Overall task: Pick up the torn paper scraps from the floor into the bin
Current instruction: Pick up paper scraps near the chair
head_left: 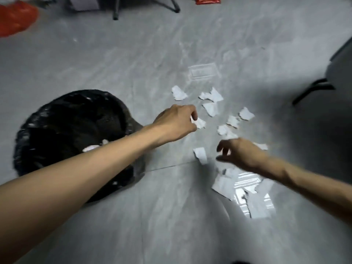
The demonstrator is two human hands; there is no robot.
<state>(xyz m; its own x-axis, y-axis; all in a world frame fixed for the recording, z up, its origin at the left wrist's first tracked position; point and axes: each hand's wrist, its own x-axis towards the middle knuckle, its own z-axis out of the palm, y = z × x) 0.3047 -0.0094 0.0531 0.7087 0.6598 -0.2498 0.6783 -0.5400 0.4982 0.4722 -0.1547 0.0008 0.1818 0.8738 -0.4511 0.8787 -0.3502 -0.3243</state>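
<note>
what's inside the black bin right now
Inside the bin, lined with a black bag, a few white paper scraps show near the left forearm. The forearm covers part of the opening, and the dark interior hides the rest.

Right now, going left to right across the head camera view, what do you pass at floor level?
Black-lined bin → left hand pinching a paper scrap → curled scrap → right hand, fingers spread → chair leg.

Head view — downward, near floor (pixel 133 54).
</note>
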